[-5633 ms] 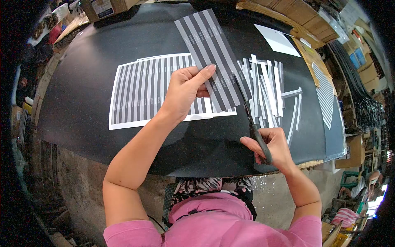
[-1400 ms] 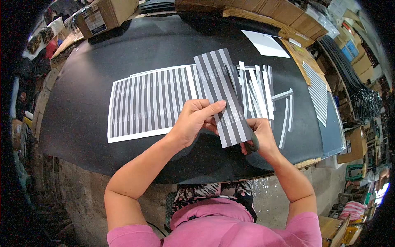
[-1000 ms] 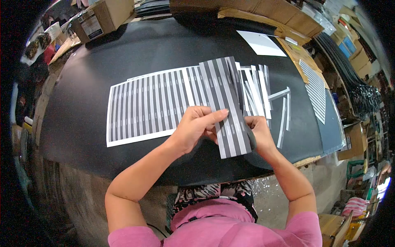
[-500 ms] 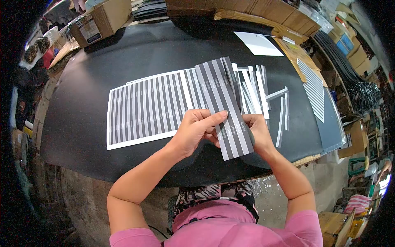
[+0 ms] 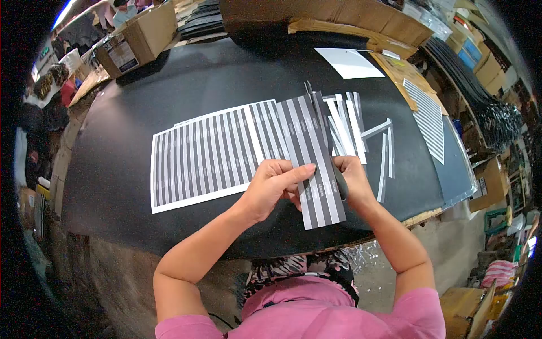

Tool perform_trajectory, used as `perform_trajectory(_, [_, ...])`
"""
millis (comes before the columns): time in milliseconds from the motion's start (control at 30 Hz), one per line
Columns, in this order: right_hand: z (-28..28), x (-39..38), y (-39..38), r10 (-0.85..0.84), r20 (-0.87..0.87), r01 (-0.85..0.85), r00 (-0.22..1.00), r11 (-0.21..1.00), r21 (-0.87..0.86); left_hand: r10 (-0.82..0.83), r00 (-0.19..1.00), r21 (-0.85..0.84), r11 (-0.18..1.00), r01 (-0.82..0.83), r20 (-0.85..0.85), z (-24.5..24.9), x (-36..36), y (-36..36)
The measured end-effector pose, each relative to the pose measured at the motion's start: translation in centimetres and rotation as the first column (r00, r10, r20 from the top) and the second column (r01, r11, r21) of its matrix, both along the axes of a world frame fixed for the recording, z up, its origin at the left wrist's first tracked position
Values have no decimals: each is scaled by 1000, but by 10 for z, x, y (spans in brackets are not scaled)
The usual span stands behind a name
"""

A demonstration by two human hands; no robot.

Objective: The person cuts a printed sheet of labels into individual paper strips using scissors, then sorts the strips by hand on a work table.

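My left hand [image 5: 276,189] grips a striped label sheet [image 5: 307,147] in dark and light grey, printed with small lettering, its thumb lying on top. The piece is held up over the table, slightly tilted. My right hand [image 5: 353,178] is closed at the sheet's right edge around a pair of scissors [image 5: 308,87]. The narrow blade tips stick out past the far end of the sheet, and part of the dark handle shows by my fingers. Behind my left hand, a larger striped sheet [image 5: 209,152] lies flat. Several cut strips [image 5: 355,124] are scattered beyond my right hand.
A black-topped table [image 5: 113,186] spans the view. A white sheet [image 5: 350,63] lies at the back, another striped sheet [image 5: 424,118] at the right. Cardboard boxes [image 5: 138,42] stand along the far edge. Paper scraps [image 5: 367,257] litter the floor. Another person [image 5: 124,12] is at the far left.
The scissors' tips now show beyond the sheet's far end. The held sheet has turned a little more upright, and the whole view has shifted slightly.
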State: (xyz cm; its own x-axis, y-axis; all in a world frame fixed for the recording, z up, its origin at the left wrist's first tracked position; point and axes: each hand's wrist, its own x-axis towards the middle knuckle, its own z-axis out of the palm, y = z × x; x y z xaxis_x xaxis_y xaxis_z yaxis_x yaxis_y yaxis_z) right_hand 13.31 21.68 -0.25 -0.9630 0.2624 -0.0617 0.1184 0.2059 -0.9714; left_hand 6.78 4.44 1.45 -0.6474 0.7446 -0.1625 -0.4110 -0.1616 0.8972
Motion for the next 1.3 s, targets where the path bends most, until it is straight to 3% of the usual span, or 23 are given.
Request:
perform_trajectory(433, [2, -2, 13, -77, -35, 76, 996, 996, -37, -90, 994, -78, 993, 85, -57, -13, 1, 5])
perform_trajectory(633, [-7, -6, 22, -110, -39, 111, 993, 994, 13, -22, 999, -42, 999, 23, 23, -13, -2, 3])
perform_trajectory(800, [-11, -6, 23, -111, -65, 108, 992, 993, -40, 50, 999, -4, 999, -50, -19, -16, 1, 5])
perform_trajectory(1067, [-6, -4, 25, -104, -41, 109, 994, 985, 132, 55, 996, -25, 998, -57, -69, -11, -1, 2])
perform_trajectory(1300, [-14, -7, 27, -109, -44, 113, 993, 989, 97, 62, 992, -29, 997, -65, -112, -13, -2, 2])
